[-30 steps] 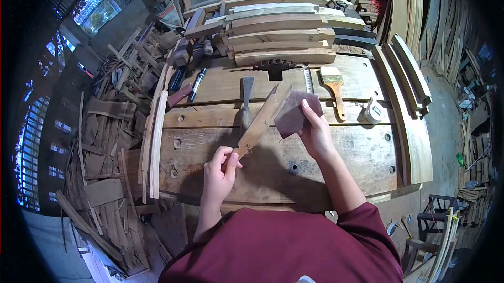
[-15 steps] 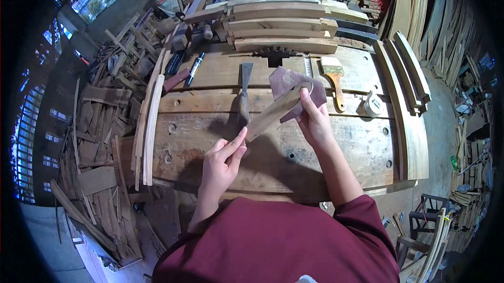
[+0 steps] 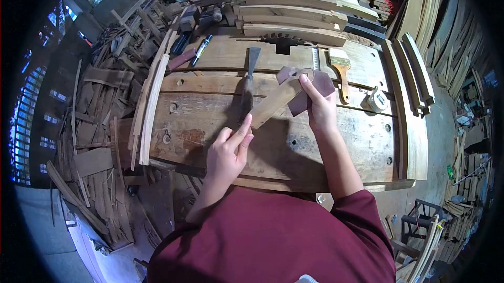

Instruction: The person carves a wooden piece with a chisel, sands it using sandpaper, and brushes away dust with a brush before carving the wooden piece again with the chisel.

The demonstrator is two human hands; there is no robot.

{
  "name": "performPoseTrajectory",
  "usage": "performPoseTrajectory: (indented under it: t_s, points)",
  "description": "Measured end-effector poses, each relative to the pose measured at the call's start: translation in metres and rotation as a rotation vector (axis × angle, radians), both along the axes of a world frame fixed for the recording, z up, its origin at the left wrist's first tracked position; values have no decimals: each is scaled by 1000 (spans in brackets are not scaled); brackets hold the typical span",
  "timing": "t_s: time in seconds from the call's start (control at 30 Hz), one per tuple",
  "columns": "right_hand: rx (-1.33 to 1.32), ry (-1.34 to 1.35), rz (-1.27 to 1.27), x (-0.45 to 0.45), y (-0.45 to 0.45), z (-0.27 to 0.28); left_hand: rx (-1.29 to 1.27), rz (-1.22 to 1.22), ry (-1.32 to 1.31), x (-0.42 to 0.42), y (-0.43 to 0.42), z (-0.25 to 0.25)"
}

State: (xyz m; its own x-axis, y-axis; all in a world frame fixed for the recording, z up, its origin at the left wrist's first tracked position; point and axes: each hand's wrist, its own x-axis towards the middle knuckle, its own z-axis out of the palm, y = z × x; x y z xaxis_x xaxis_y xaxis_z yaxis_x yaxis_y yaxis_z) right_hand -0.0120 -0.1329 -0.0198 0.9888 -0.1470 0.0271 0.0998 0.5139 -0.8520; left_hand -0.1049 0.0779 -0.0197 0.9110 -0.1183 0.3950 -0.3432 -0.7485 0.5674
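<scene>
My left hand (image 3: 227, 150) grips the near end of a flat wooden piece (image 3: 276, 99) with a rounded far end, held at a slant above the bench. My right hand (image 3: 321, 111) is closed on a purplish-brown sheet of sandpaper (image 3: 323, 84), which is bent around the rounded end. The right thumb presses on top of the wood there; the fingers beneath are hidden. Left of the wooden piece lies a chisel (image 3: 249, 83) with a flat metal blade. A paintbrush (image 3: 342, 73) and a white tape measure (image 3: 377, 100) rest beyond my right hand.
The wooden workbench (image 3: 210, 120) has round holes and grooves. Stacked timber pieces (image 3: 294, 16) line its back, and curved strips (image 3: 404, 94) its right edge. A marker (image 3: 202, 50) lies at the back left beside a mallet (image 3: 212, 16). Scrap wood (image 3: 102, 120) is piled on the left floor.
The sandpaper has shifted and folded more closely around the rounded end as my right hand moved. My left hand keeps its hold. The camera view has tilted slightly.
</scene>
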Motion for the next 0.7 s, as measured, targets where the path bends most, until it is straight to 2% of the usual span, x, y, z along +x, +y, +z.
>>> performPoseTrajectory:
  t_s: [0.13, 0.2, 0.57, 0.7]
  points:
    - [-30, -42, 41, 0, -7, 7, 1, -27, 24, -3, -1, 3]
    - [132, 108, 122, -2, -10, 9, -27, -50, 21, 0, 0, -2]
    - [-20, 144, -56, 7, -22, 13, 3, -172, 42, 42, -2, 2]
    - [93, 264, -1, 7, -23, 14, -72, -100, -27, 56, 8, -2]
